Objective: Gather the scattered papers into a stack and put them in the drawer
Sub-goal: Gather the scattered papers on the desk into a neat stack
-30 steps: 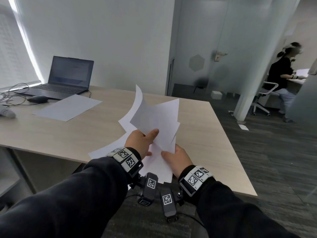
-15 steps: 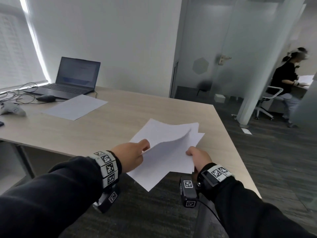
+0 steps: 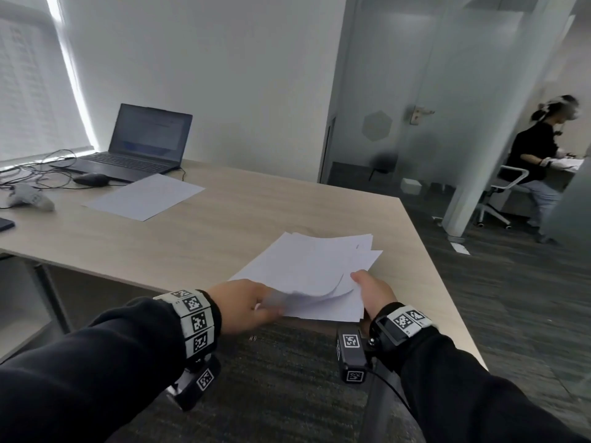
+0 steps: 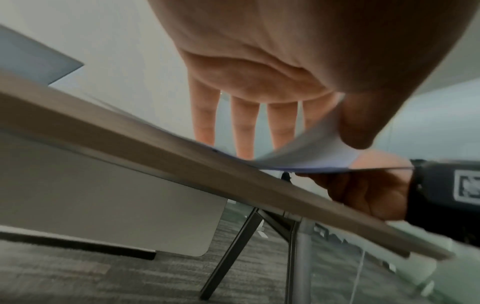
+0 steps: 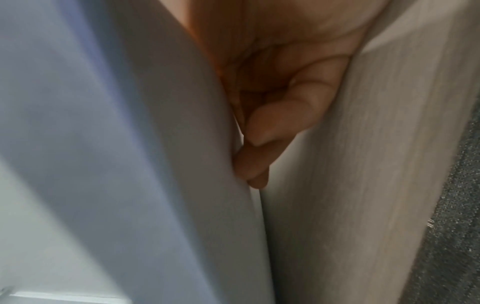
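White sheets, loosely fanned, sit in both hands at the desk's near edge. Left hand (image 3: 243, 306) pinches the near-left corner of the stack (image 3: 315, 270): thumb on top, and in the left wrist view the fingers (image 4: 242, 127) run out straight beyond the lifted corner. Right hand (image 3: 374, 294) grips the near-right edge, thumb on top; in the right wrist view its fingers (image 5: 262, 144) are curled against the underside. The top leaf bows upward between the two grips. Far edges of the stack rest on the desk (image 3: 224, 219), uneven, corners stepped at 1 o'clock.

One sheet (image 3: 144, 196) lies well apart at 10 o'clock, just beside the laptop (image 3: 140, 145) and mouse (image 3: 91, 179). Cables (image 3: 35, 169) trail at 9 o'clock. No drawer is in view.

Risks, as judged:
- Misaligned leaves may slip out if the stack is lifted before squaring; cause, pinch at corners only.
- The bowed top leaf may crease or fold under; cause, hands closing toward each other.
- The near edge overhangs the desk; a loosened grip may drop leaves to the floor.
- The outlying sheet may be left behind; reaching for it one-handed leaves the stack thinly held.
- A reach toward 10 o'clock may snag cables or nudge the mouse.
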{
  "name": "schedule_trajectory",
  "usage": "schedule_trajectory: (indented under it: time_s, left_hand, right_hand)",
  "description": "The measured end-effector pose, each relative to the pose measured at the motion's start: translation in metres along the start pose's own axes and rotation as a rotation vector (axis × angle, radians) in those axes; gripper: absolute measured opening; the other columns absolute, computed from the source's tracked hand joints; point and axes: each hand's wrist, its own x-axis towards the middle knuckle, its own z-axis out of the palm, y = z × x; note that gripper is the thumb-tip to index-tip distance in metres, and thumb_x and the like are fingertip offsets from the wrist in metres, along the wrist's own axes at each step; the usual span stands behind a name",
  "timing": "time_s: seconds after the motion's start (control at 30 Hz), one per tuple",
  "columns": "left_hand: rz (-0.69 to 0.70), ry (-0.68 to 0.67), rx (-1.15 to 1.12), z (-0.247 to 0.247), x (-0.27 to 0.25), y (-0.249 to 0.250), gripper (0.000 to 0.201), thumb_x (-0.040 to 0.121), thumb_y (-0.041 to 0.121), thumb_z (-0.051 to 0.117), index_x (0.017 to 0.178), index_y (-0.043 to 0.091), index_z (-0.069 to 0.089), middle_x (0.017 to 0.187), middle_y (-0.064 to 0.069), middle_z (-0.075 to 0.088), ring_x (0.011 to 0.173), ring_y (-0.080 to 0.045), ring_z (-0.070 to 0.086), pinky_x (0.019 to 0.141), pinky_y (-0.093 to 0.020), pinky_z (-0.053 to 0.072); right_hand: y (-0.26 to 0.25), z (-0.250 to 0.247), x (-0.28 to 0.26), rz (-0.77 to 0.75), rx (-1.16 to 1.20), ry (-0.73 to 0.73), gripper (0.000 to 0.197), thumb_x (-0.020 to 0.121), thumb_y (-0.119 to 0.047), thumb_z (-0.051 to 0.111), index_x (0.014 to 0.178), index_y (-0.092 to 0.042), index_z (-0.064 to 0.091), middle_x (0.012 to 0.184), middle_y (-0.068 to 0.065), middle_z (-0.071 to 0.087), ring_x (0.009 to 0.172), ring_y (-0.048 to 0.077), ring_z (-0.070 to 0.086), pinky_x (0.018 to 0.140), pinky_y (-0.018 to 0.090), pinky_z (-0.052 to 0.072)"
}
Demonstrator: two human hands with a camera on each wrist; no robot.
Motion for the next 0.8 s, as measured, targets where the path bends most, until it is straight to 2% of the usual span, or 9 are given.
schedule_trajectory:
  time_s: [0.1,0.23,0.27,0.37,0.43,0.5,0.57,0.67,0.8]
  left_hand:
    - [-0.041,0.17,-0.154,0.0,0.007,0.0,0.036,0.1,0.045,0.043,0.091,0.016,0.063,0.077,-0.001,0.064,0.076,-0.019,0.059,0.071,-0.029,0.046]
    - [-0.099,0.332,-0.257,0.008,0.02,0.017,0.041,0.098,0.044,0.046,0.07,0.016,0.053,0.059,0.002,0.049,0.064,-0.023,0.053,0.06,-0.031,0.038]
    - [-0.111,0.332,-0.253,0.011,0.024,0.023,0.043,0.097,0.047,0.048,0.068,0.016,0.053,0.06,0.0,0.053,0.065,-0.024,0.056,0.062,-0.032,0.041]
    - [-0.098,0.278,-0.254,0.021,0.034,0.039,0.031,0.091,0.05,0.056,0.082,0.023,0.07,0.078,0.005,0.07,0.079,-0.017,0.064,0.073,-0.031,0.049]
    - [-0.09,0.243,-0.313,0.027,0.038,0.045,0.024,0.086,0.054,0.063,0.098,0.037,0.075,0.101,0.016,0.074,0.095,-0.006,0.063,0.085,-0.026,0.048]
    - [-0.078,0.199,-0.339,0.031,0.038,0.042,0.038,0.079,0.061,0.067,0.111,0.042,0.071,0.122,0.023,0.066,0.115,-0.001,0.057,0.104,-0.026,0.042]
    - [-0.049,0.146,-0.327,0.031,0.034,0.032,0.054,0.072,0.07,0.066,0.119,0.043,0.066,0.131,0.025,0.06,0.123,0.001,0.051,0.111,-0.029,0.037]
    - [-0.063,0.172,-0.396,0.024,0.022,0.006,0.063,0.068,0.08,0.053,0.121,0.047,0.061,0.132,0.026,0.057,0.119,0.002,0.052,0.107,-0.03,0.042]
    - [-0.149,0.384,-0.391,0.008,0.002,-0.046,0.041,0.091,0.058,0.051,0.125,0.038,0.06,0.132,0.017,0.059,0.117,-0.003,0.054,0.101,-0.026,0.042]
  right_hand:
    - [-0.001,0.005,-0.003,-0.033,-0.044,-0.006,0.06,0.082,-0.057,0.06,0.116,-0.007,0.066,0.12,0.015,0.069,0.106,0.032,0.066,0.103,0.05,0.048]
    - [-0.004,0.014,-0.007,-0.057,-0.088,-0.018,0.092,0.069,-0.079,0.051,0.127,-0.008,0.06,0.129,0.016,0.063,0.116,0.032,0.061,0.106,0.048,0.046]
    - [-0.005,0.015,-0.007,-0.047,-0.096,-0.036,0.091,0.066,-0.081,0.05,0.12,-0.009,0.062,0.122,0.014,0.065,0.116,0.034,0.061,0.106,0.049,0.045]
    - [-0.006,0.017,-0.013,-0.064,-0.068,-0.102,0.051,0.079,-0.066,0.059,0.088,-0.017,0.067,0.097,0.005,0.071,0.106,0.034,0.064,0.105,0.05,0.045]
    - [-0.002,0.018,-0.011,-0.065,0.007,-0.119,0.028,0.084,-0.04,0.069,0.092,-0.014,0.071,0.1,0.013,0.076,0.101,0.036,0.069,0.102,0.056,0.047]
    - [0.002,0.021,-0.009,-0.059,0.048,-0.134,0.013,0.082,-0.013,0.068,0.093,-0.008,0.071,0.102,0.022,0.075,0.099,0.042,0.07,0.097,0.063,0.048]
    - [0.002,0.023,-0.006,-0.047,0.013,-0.128,0.016,0.077,-0.005,0.065,0.092,-0.008,0.07,0.1,0.023,0.074,0.099,0.044,0.069,0.094,0.066,0.049]
    - [0.001,0.033,0.004,-0.035,-0.011,-0.137,0.025,0.071,-0.011,0.066,0.096,-0.008,0.066,0.102,0.022,0.073,0.098,0.043,0.069,0.094,0.065,0.049]
    - [0.0,0.066,0.013,-0.036,0.031,-0.134,0.032,0.069,-0.012,0.067,0.1,-0.005,0.063,0.104,0.02,0.072,0.099,0.04,0.069,0.095,0.063,0.05]
